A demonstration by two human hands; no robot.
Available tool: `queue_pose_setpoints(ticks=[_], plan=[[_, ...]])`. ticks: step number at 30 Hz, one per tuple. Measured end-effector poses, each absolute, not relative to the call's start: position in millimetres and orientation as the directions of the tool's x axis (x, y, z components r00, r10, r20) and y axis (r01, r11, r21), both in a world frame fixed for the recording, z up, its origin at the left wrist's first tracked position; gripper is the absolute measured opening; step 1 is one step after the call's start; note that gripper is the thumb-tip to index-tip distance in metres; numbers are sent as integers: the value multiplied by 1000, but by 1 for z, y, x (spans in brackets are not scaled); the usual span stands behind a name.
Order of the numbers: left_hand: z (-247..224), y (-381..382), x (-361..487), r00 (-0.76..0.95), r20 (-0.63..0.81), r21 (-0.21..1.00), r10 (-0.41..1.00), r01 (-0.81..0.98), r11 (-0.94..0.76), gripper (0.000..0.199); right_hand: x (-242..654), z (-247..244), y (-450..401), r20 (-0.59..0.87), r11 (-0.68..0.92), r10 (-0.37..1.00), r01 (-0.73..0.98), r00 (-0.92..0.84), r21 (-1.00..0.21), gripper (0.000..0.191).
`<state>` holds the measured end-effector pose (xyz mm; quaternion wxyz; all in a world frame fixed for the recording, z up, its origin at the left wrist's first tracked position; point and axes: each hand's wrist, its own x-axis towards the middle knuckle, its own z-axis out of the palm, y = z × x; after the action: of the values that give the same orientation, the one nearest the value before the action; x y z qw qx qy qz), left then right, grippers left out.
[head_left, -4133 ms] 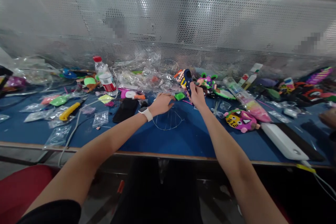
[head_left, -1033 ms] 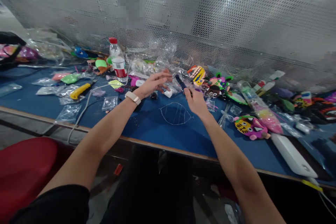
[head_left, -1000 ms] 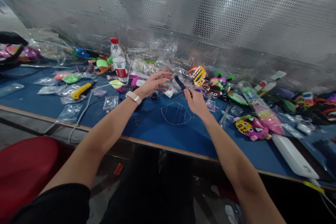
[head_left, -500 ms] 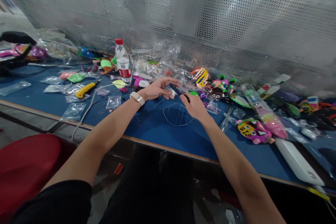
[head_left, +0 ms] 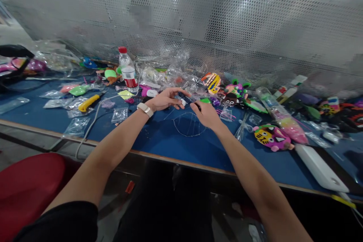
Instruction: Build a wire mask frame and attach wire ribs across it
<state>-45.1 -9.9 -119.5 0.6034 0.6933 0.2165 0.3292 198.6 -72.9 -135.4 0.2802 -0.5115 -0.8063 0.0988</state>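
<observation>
My left hand, with a pale watch on its wrist, is over the blue table with its fingers curved. A small white piece shows at its thumb and fingertips. Facing it, my right hand is closed around a slim dark tool, mostly hidden by the fingers, whose kind I cannot make out. A thin, clear or whitish looped strand curves on the table just below both hands, with fine lines across it.
A red-capped bottle, a yellow-handled cutter and clear packets lie to the left. Rightward are colourful animal-face toys and a white power bank. A perforated metal panel stands behind; a red stool is lower left.
The view has shifted slightly, so the table items sit a little further left and lower. Both hands stay close together; the dark tool between them shows less than before.
</observation>
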Motion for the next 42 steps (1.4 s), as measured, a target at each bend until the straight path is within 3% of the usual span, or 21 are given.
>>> queue_pose_setpoints(ticks=[15, 21, 33, 42], plan=[[-119, -9, -44, 692, 205, 977, 692, -100, -190, 50, 198, -134, -74, 366, 472, 875, 729, -318, -495, 65], [-120, -9, -44, 691, 225, 974, 687, -186, -131, 37, 198, -133, -76, 406, 496, 859, 710, -313, -500, 60], [-128, -3, -39, 636, 329, 943, 698, -178, -282, 75, 199, -135, -73, 412, 500, 857, 693, -309, -519, 71], [-127, 0, -36, 414, 512, 820, 753, 26, -572, 29, 199, -136, -70, 377, 494, 866, 672, -327, -551, 72]])
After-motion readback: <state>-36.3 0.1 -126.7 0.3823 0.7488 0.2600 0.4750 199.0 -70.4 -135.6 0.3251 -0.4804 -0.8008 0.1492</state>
